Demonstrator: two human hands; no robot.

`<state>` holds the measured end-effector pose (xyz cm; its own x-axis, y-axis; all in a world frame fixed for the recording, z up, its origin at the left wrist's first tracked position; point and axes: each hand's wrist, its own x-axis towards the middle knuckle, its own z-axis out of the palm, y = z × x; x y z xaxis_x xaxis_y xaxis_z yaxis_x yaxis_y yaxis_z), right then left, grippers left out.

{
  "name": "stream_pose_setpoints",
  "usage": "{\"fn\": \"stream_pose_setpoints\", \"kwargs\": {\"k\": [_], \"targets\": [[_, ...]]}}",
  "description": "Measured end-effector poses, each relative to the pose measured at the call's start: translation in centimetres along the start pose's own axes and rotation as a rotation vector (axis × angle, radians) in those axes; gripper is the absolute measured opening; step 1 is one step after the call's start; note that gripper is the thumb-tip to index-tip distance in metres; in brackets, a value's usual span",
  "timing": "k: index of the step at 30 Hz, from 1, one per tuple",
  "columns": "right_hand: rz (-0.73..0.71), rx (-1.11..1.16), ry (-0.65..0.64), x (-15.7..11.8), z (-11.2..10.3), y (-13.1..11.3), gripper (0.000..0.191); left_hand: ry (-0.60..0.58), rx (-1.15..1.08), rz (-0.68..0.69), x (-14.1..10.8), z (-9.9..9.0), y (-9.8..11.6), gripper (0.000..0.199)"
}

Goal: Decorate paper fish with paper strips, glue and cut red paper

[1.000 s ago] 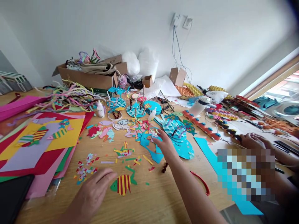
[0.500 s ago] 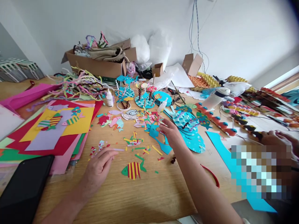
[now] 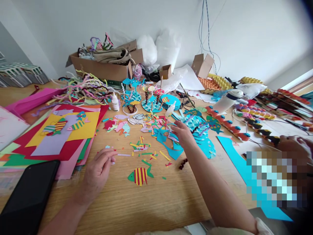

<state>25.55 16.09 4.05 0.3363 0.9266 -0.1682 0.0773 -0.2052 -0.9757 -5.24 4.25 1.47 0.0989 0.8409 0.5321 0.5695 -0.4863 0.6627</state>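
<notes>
My left hand (image 3: 99, 169) rests on the wooden table with its fingers curled together, beside small paper scraps; whatever it may hold is hidden. Further right, my right hand (image 3: 184, 133) reaches over blue paper pieces (image 3: 162, 138), fingers apart and nothing seen in them. Between my forearms lies a green paper fish (image 3: 140, 176) with red and yellow stripes. Above it are thin paper strips (image 3: 140, 147). A white glue bottle (image 3: 170, 109) leans just beyond my right hand, near the blue woven paper (image 3: 193, 123). Paper fish cutouts (image 3: 122, 126) lie further left.
Coloured paper sheets (image 3: 52, 148) and a black phone (image 3: 30, 192) are at the left. Behind stand a cardboard box (image 3: 102, 71) and another glue bottle (image 3: 115, 102). Another person's hand (image 3: 293, 148) is at the right, near painted egg-carton strips (image 3: 226, 125) and a white bottle (image 3: 226, 101).
My left hand has shifted slightly left and up, off some of the small scraps. My right hand has moved a little to the right. The view has shifted slightly.
</notes>
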Motion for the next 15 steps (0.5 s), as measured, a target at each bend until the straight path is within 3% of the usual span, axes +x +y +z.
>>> {"fn": "stream_pose_setpoints", "kwargs": {"k": [15], "targets": [[-0.048,-0.061,0.011,1.8,-0.2,-0.2,0.059,0.104,-0.030,-0.165,0.0,-1.0,-0.3,0.017]]}}
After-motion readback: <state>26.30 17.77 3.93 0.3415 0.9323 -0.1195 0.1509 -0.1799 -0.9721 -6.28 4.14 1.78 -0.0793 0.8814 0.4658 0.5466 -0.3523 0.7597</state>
